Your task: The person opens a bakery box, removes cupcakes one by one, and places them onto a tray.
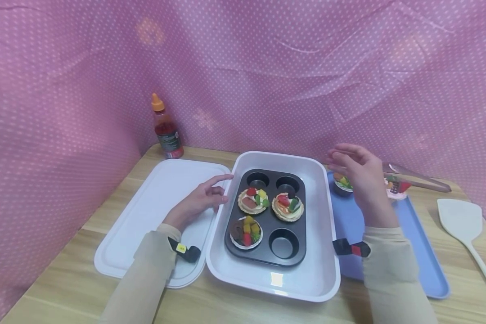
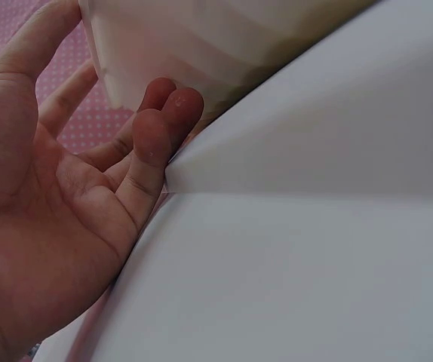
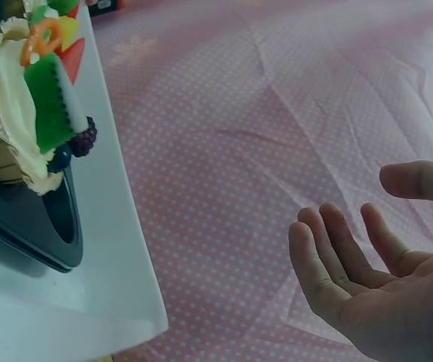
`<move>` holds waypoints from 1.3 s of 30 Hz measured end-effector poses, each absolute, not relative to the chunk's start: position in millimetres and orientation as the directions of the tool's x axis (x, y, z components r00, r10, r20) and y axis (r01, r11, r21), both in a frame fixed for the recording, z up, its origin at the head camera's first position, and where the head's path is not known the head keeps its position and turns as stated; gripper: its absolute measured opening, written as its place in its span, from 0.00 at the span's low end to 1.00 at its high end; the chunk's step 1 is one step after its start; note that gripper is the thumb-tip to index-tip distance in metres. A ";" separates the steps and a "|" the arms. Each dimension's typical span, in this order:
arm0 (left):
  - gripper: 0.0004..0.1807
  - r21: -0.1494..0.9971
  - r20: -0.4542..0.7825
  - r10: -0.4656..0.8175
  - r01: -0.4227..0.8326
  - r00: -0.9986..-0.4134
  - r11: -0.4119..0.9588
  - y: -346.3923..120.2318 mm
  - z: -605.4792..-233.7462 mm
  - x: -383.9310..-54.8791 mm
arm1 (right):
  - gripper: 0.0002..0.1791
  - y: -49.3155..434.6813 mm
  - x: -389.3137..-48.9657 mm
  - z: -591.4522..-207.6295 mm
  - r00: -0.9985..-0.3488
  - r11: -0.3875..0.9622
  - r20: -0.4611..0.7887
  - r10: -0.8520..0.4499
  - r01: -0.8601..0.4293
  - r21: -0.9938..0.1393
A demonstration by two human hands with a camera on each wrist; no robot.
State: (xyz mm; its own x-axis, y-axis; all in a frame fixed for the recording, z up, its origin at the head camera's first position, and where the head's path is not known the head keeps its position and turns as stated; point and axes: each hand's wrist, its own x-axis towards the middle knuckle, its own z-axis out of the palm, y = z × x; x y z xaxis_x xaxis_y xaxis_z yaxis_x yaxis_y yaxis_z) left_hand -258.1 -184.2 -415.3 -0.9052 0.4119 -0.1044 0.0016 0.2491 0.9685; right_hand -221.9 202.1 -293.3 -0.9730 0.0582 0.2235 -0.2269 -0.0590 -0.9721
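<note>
Left hand [image 1: 199,201], fingers loose, holding nothing, was at white tray [image 1: 317,216] edge near muffin pan [image 1: 266,238] with three tarts [image 1: 253,201]; right hand [image 1: 366,186], empty, relaxed, hung above blue tray [image 1: 415,256].

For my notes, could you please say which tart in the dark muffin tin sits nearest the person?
The round white-rimmed tart with yellow chunks, front left; the other two sit one row back.
</note>
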 end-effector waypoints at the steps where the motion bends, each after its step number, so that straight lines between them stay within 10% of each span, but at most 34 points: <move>1: 0.37 0.969 -0.103 0.413 0.002 -0.905 0.248 -184.2 -415.3 -258.1 | 0.06 200.9 -222.0 -293.8 -0.974 -0.038 0.219 0.055 -0.221 -0.975; 39: 0.36 0.963 -0.108 0.415 0.009 -0.903 0.271 -185.1 -413.0 -254.9 | 0.24 184.3 -220.1 -297.6 -0.980 0.309 0.158 -0.119 -0.188 -0.932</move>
State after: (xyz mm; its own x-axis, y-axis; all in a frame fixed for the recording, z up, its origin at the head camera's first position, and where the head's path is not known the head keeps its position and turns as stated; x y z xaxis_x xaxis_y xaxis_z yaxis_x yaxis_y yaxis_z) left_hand -254.9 -185.1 -413.0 -0.9032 0.4153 -0.1083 0.0092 0.2711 0.9625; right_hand -220.1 184.3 -297.6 -0.9802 -0.1186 0.1584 -0.1881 0.3088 -0.9323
